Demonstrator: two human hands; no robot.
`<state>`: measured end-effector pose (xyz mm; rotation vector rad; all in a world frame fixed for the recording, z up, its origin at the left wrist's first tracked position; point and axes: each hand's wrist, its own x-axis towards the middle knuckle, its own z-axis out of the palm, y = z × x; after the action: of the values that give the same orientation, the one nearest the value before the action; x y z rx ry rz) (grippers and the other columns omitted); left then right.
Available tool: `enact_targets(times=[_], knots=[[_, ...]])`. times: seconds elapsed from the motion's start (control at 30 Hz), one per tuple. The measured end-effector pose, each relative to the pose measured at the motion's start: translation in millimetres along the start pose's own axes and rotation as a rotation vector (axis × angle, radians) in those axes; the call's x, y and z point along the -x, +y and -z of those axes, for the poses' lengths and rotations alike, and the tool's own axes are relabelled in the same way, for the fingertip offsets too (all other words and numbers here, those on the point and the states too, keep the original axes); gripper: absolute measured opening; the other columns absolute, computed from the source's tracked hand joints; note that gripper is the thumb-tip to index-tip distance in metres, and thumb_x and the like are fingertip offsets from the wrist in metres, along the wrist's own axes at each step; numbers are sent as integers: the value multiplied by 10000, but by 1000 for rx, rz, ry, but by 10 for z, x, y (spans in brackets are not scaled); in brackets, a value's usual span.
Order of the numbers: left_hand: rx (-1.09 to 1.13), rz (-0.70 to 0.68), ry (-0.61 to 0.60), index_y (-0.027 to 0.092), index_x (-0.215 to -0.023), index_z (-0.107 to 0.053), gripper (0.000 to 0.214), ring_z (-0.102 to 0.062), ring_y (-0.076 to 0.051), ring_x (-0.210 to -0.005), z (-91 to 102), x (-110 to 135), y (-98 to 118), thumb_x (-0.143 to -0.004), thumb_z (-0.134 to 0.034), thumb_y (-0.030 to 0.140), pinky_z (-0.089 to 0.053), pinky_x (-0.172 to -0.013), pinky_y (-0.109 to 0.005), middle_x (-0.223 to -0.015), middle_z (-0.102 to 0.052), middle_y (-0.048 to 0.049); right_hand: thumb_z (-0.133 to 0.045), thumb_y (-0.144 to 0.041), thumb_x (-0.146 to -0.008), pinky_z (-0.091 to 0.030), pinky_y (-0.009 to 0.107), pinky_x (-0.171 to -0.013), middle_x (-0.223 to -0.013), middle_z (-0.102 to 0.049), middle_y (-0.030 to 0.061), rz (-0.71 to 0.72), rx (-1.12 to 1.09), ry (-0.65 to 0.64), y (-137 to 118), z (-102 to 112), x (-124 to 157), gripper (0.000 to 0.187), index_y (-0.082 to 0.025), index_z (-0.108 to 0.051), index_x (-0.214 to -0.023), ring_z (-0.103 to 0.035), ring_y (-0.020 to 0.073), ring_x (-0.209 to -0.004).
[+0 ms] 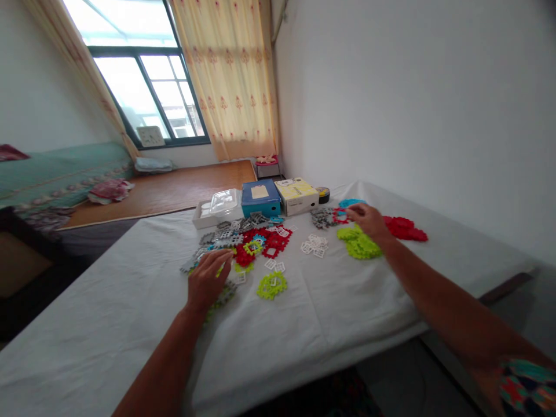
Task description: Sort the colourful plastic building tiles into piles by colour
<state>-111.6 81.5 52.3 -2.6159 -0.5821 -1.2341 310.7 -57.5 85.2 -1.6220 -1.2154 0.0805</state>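
Observation:
My left hand [211, 278] lies palm down on the near edge of a mixed heap of plastic building pieces [243, 240] in grey, red, yellow-green, blue and white, its fingers bent over a few of them. My right hand [367, 219] reaches far to the right and pinches a red piece [339, 215] beside a small grey pile [322, 217]. A sorted lime-green pile [360, 244] lies just under that hand, a red pile [403, 227] to its right and a blue pile [350, 203] behind it. White pieces [315, 244] sit between the heaps.
A white cloth covers the table [304, 324]. At its far edge stand a clear-lidded white tray [219, 208], a blue box [260, 198], a yellow-white box [297, 196] and a small round tin [323, 194]. A white wall runs along the right. Another small lime-green cluster [271, 285] lies nearer me.

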Motion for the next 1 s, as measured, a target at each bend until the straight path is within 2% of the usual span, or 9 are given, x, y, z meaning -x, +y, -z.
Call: enact_targets(times=[0.1,0.2,0.33,0.43,0.53,0.63,0.73,0.87,1.0], knots=[[8,229,129,224,-1043,-674,196,-628,-183,-996,20,11,-105,-898,-550,267,-512,-923,-354,-1055,-698,-46,-586,-454,-757,-493,395,-761,-822,-697,87,-149,369,267,704,847,-113,283,-205,-645,-878,-653,242,-778],[47,409,192,210,-1021,-678,231,-628,-183,-985,34,-13,-127,-913,-513,329,-539,-859,-333,-1043,-691,-60,-585,-454,-750,-475,450,-716,-809,-683,110,-308,645,328,1363,1471,-58,212,-259,-642,-810,-644,312,-793],[103,521,208,205,-996,-678,273,-627,-179,-973,29,-21,-121,-923,-473,368,-557,-774,-299,-1034,-686,-64,-575,-436,-757,-442,480,-659,-859,-654,159,-387,795,276,1744,1716,55,177,-279,-649,-794,-620,348,-770],[105,511,170,213,-1003,-679,272,-615,-186,-1003,-17,17,-157,-922,-469,366,-547,-814,-319,-1040,-686,-62,-523,-406,-791,-449,468,-660,-947,-644,187,-265,812,296,1459,1403,24,252,-243,-671,-914,-611,321,-760],[80,403,61,233,-1035,-683,262,-598,-199,-1038,-76,39,-178,-924,-471,338,-497,-934,-380,-1062,-689,-54,-499,-369,-811,-481,414,-735,-985,-661,149,27,668,177,814,758,-52,309,-191,-667,-1000,-612,242,-719],[78,226,-131,244,-1111,-673,278,-572,-204,-1085,-108,32,-131,-926,-473,304,-438,-1011,-417,-1129,-680,-50,-501,-341,-845,-494,351,-771,-1014,-686,102,254,481,-138,147,-20,-55,297,-184,-668,-1035,-629,197,-749],[81,140,-285,247,-1160,-659,298,-549,-205,-1124,-103,32,-57,-924,-483,298,-435,-1005,-418,-1164,-672,-53,-530,-298,-864,-480,343,-853,-1067,-696,89,406,398,-426,-282,-744,35,278,-201,-676,-1080,-637,204,-873],[90,138,-368,251,-1085,-696,264,-567,-202,-1076,-68,65,-32,-917,-496,289,-454,-960,-406,-1093,-696,-51,-586,-309,-864,-445,412,-917,-1204,-647,145,430,500,-544,-447,-1438,176,339,-174,-653,-1169,-566,280,-1093],[97,149,-368,244,-1038,-708,251,-580,-189,-1036,-50,92,-85,-925,-485,270,-461,-934,-377,-1049,-701,-52,-581,-358,-883,-409,430,-952,-1209,-642,143,430,506,-507,-420,-1718,273,339,-182,-659,-1162,-539,275,-1122]])
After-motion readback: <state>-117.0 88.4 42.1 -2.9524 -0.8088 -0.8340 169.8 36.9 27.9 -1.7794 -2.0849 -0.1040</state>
